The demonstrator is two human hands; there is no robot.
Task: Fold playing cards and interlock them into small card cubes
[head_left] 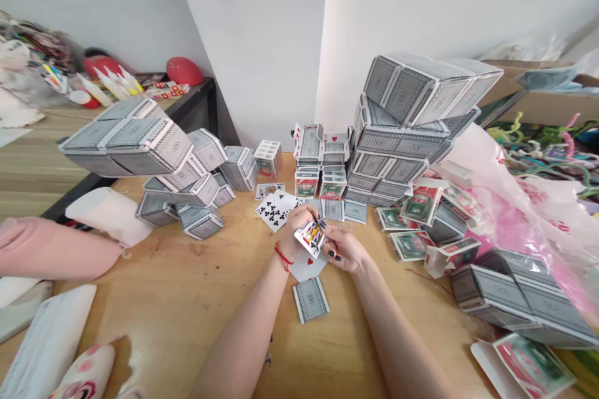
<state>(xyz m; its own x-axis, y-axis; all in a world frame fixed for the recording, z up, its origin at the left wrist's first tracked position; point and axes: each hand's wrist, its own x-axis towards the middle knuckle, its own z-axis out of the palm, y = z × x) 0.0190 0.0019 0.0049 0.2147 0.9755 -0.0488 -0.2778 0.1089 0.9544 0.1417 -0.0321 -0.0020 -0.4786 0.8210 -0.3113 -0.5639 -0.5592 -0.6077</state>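
Observation:
Both my hands meet over the middle of the table, closed on a face-up playing card (311, 237) with a picture on it. My left hand (299, 219), with a red string at the wrist, holds its far left side. Dark-nailed fingers of my right hand (345, 246) pinch its right edge. Whether more cards lie under it I cannot tell. Partly beneath my hands is a heart card (306, 268). Nearer me lies a grey-backed square of cards (311, 300) with folded white edges. Face-up club cards (276, 209) spread just beyond my left hand.
Grey-backed blocks built of cards rise in a tall stack (397, 137) at right and a leaning stack (140, 140) at left. Card boxes (412, 244) lie scattered right, beside pink plastic (505, 199). A pink roll (60, 248) sits left. Two small card stacks (321, 162) stand by the wall.

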